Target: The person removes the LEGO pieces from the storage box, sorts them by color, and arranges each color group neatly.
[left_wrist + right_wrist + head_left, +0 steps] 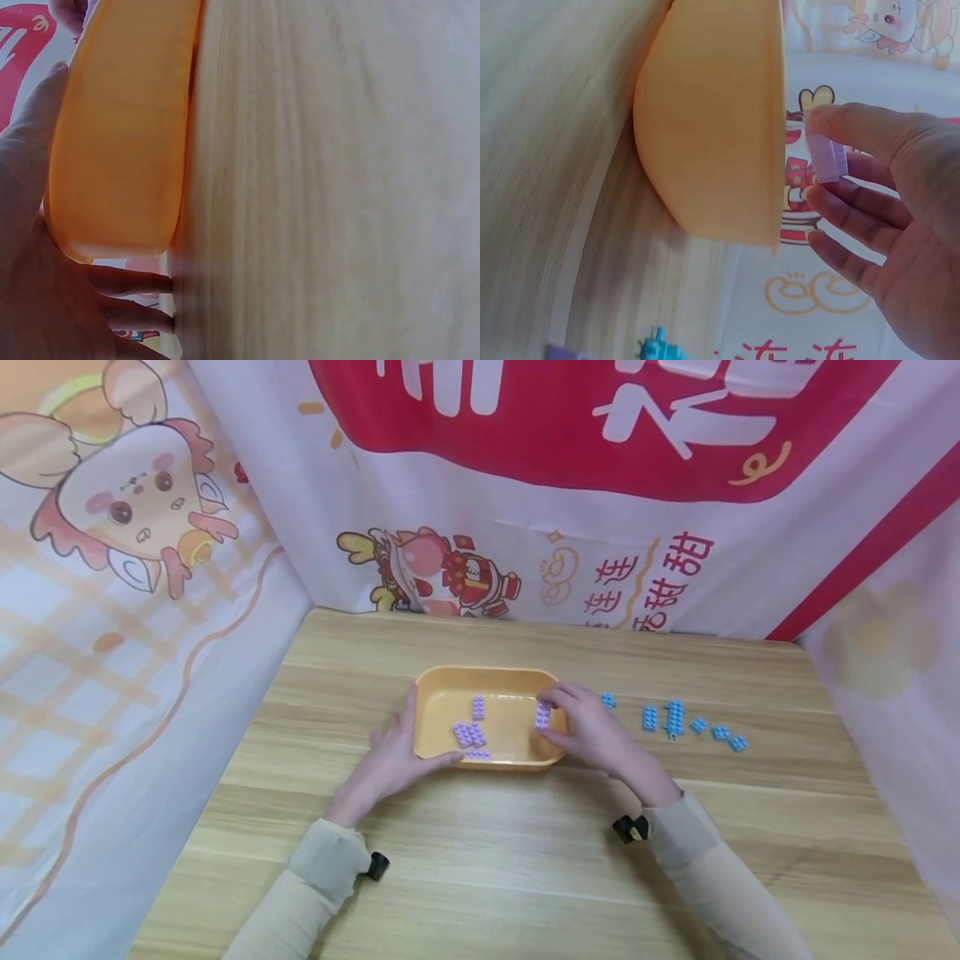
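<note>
An orange-yellow plastic bin (495, 763) stands on the wooden table, with several purple building bricks (469, 734) lying in its left part. My left hand (390, 752) rests spread around the bin's left end, the thumb along the near rim and the other fingers down its outer side. In the right wrist view, my right hand (900, 202) pinches a purple brick (825, 154) between thumb and fingers, above the level of the rim. From the head view that hand overlaps the bin's right end.
To the right of the bin, several blue bricks (674, 718) lie scattered on the table (480, 860). A purple piece (568, 352) shows at the bottom edge of the right wrist view. Printed cloth (450, 510) hangs behind the table and at both sides.
</note>
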Demonstrator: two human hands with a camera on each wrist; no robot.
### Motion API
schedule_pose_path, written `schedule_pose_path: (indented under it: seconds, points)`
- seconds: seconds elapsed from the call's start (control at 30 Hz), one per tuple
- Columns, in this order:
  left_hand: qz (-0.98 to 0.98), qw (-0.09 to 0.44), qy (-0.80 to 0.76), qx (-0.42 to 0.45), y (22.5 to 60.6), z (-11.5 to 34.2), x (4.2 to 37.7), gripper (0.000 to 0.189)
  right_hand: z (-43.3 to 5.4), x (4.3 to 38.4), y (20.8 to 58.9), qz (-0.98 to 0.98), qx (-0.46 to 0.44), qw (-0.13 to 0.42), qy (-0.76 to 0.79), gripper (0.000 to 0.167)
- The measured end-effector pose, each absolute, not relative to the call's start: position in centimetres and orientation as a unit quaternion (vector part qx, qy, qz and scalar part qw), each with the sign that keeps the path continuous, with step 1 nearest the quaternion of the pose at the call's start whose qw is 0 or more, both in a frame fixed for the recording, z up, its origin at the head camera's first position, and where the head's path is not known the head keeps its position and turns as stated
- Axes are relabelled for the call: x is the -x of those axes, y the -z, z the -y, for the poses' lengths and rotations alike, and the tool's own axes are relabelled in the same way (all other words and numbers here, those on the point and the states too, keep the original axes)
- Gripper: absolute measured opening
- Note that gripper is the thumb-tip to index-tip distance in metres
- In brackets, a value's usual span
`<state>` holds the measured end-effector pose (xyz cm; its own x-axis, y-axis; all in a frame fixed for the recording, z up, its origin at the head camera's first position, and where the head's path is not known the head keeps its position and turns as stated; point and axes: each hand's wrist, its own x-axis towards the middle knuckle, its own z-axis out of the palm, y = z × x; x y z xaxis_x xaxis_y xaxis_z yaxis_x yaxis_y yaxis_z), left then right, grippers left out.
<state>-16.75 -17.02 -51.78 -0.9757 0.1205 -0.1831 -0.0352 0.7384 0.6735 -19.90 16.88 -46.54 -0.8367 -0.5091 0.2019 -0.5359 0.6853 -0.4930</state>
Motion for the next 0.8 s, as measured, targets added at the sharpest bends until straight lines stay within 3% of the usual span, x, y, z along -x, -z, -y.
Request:
schedule_pose_path:
  seconds: [0.33, 0.5, 0.8]
  points:
    - [-0.927, 0.106, -0.358, -0.024, 51.8, 17.0, 16.7, 0.149, -19.3, 18.6, 47.3, 0.911, -0.263, 0.01, -0.317, 0.045]
    - [-0.928, 0.108, -0.356, -0.022, 51.8, 17.0, 16.7, 0.148, -20.8, 17.8, 47.9, 0.903, -0.237, -0.012, -0.357, 0.053]
    - [-0.933, 0.111, -0.342, -0.021, 51.7, 16.9, 16.7, 0.148, -24.8, 16.2, 49.3, 0.905, -0.214, 0.021, -0.367, 0.048]
